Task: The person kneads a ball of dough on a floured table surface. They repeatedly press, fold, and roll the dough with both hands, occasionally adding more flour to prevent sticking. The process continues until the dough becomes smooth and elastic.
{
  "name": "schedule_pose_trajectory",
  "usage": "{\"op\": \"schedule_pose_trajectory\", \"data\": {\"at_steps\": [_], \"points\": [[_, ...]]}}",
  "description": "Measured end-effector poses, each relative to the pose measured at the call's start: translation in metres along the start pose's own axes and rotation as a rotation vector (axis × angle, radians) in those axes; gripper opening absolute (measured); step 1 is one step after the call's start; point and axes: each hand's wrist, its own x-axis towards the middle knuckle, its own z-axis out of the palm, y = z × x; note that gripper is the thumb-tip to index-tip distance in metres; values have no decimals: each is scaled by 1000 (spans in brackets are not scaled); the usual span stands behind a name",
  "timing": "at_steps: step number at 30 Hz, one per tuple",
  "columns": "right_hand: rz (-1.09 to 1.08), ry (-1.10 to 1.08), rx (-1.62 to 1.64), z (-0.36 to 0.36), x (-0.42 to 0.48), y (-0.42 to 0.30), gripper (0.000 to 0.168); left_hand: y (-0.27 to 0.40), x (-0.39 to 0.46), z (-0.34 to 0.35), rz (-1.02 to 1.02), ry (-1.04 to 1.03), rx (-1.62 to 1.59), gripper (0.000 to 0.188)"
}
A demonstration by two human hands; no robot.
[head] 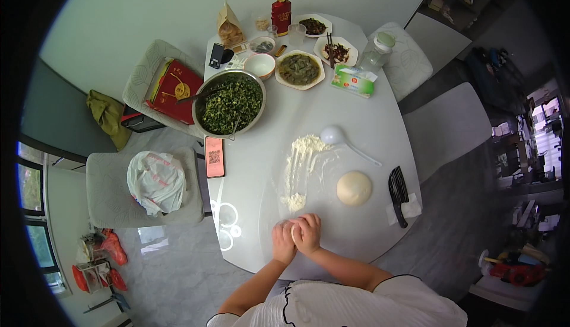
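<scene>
Close together near the table's front edge, my left hand and my right hand are curled around a small piece of dough. Only a pale sliver of it shows between my fingers. Just beyond my hands, white flour lies in a heap with streaks running back to a second heap. To their right rests a smooth, round ball of dough. A white plastic ladle lies behind it, its bowl touching the far flour.
A steel bowl of chopped greens stands at the left, with a phone before it. A black cleaver lies on tissue near the right edge. Behind are a plate of cooked vegetables, a tissue pack and a glass jar.
</scene>
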Motion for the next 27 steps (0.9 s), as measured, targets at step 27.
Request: {"op": "schedule_pose_trajectory", "data": {"at_steps": [27], "points": [[307,-67,-400,83,64,79,24,-43,87,33,-283,-25,123,49]]}}
